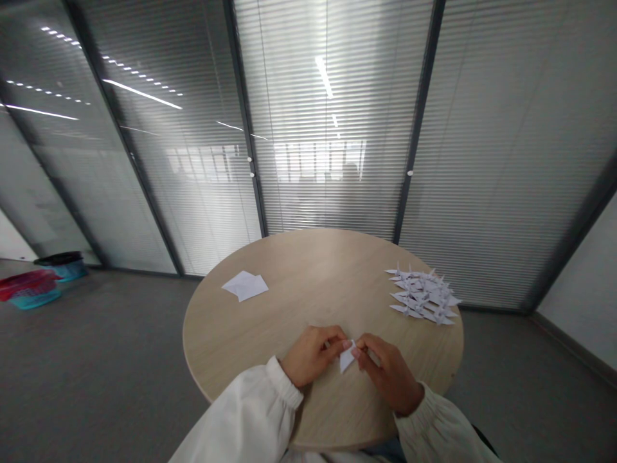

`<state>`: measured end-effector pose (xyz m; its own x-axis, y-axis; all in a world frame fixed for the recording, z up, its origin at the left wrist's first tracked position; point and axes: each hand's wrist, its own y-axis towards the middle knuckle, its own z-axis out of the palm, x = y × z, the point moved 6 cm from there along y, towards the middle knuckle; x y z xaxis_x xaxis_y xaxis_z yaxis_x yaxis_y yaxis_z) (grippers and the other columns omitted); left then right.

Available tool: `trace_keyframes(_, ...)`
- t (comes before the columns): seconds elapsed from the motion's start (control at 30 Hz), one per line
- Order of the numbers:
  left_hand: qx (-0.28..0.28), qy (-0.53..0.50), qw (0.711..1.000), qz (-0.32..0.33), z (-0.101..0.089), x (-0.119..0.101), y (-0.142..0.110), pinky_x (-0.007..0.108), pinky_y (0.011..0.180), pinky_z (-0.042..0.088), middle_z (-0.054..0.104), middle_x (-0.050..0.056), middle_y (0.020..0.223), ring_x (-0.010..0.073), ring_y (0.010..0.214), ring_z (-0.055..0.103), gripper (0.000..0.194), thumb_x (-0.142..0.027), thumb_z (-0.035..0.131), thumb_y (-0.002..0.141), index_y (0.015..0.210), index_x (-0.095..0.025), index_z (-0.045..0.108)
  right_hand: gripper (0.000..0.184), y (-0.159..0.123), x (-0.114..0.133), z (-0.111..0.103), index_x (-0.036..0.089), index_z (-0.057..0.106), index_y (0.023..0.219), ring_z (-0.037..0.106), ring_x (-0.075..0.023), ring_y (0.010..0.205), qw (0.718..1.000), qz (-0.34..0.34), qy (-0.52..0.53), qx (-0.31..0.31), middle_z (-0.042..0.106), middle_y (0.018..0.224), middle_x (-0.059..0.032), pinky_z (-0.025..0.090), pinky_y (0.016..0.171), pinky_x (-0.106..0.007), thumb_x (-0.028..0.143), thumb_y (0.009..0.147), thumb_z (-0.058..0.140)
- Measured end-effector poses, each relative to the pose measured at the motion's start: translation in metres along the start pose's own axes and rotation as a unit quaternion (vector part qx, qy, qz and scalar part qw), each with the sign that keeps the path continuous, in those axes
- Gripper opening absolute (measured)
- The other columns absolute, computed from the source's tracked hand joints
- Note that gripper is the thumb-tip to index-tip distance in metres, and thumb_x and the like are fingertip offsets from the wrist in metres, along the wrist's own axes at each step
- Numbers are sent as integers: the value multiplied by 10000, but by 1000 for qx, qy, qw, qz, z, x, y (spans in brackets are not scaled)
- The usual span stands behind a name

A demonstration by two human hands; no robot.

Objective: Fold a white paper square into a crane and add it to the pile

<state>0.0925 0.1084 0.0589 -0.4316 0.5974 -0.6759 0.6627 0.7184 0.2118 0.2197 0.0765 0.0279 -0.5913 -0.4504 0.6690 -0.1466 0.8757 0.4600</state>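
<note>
A small folded piece of white paper [346,358] is pinched between both my hands just above the near part of a round wooden table [289,302]. My left hand [312,354] grips its left side with fingers curled. My right hand [385,373] pinches its upper right edge. Both arms wear white sleeves.
A cluster of several folded white paper cranes [423,297] lies at the table's right side. A small stack of flat white sheets [245,285] lies at the far left. Glass walls with blinds stand behind. Coloured baskets [33,288] sit on the grey floor at left.
</note>
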Motion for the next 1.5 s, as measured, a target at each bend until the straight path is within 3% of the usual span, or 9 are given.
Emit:
trace_keyframes(0.4, -25, 2, 999, -24, -6, 0, 0, 179, 556, 376, 629, 9, 656, 100, 592, 540, 348, -397, 457, 889, 797, -139, 672, 367, 2, -1, -2, 191, 551, 667, 565, -130, 652, 995, 49, 85, 33, 603, 650, 9, 390, 657, -221, 440, 896, 409)
trace_keyframes(0.53, -20, -14, 999, -27, -4, 2, 0, 181, 553, 377, 633, 6, 656, 95, 570, 533, 366, -433, 457, 885, 815, -146, 675, 376, 1, -2, -3, 193, 522, 639, 530, -123, 597, 998, 44, 49, 12, 560, 606, 17, 372, 606, -219, 436, 898, 400)
trace_keyframes(0.7, -44, 19, 999, 10, -8, -4, 2, 194, 617, 393, 632, 26, 746, 118, 685, 548, 353, -435, 473, 878, 783, -158, 670, 357, 1, -2, -5, 194, 524, 649, 531, -121, 602, 998, 42, 48, -8, 562, 613, 19, 376, 613, -217, 427, 897, 413)
trace_keyframes(0.9, -57, 33, 998, 18, -10, -3, 2, 203, 639, 392, 614, 24, 722, 119, 690, 541, 315, -380, 485, 883, 748, -148, 648, 286, 4, 1, -1, 191, 634, 739, 600, -141, 716, 993, 51, 91, 51, 659, 732, -1, 407, 690, -224, 399, 864, 480)
trace_keyframes(1.0, -53, 34, 998, 14, -8, -2, 2, 201, 636, 393, 623, 23, 730, 116, 681, 542, 313, -387, 489, 880, 763, -152, 658, 311, 3, 2, 1, 196, 661, 695, 616, -143, 708, 993, 43, 87, 67, 674, 731, -6, 412, 700, -233, 377, 870, 479)
trace_keyframes(1.17, -33, 26, 999, -3, -5, -1, 1, 191, 606, 398, 636, 25, 745, 107, 661, 546, 343, -427, 485, 872, 779, -156, 674, 345, 0, 2, -2, 204, 656, 609, 600, -142, 669, 998, 29, 39, 35, 650, 667, -9, 410, 701, -244, 375, 867, 502)
trace_keyframes(1.33, -13, 0, 1000, -7, -3, 0, 1, 181, 594, 399, 664, 19, 735, 106, 645, 564, 294, -424, 567, 822, 798, -158, 689, 354, 1, 7, 2, 210, 632, 570, 584, -148, 695, 999, -9, -5, 48, 634, 651, -13, 398, 703, -250, 343, 875, 508)
trace_keyframes(1.5, -25, -7, 1000, -12, -5, 2, 1, 181, 583, 394, 677, 20, 700, 107, 627, 571, 292, -404, 564, 828, 765, -156, 706, 268, 3, 4, 5, 212, 659, 613, 602, -142, 700, 997, 29, 31, 61, 661, 684, -3, 407, 715, -244, 294, 846, 556)
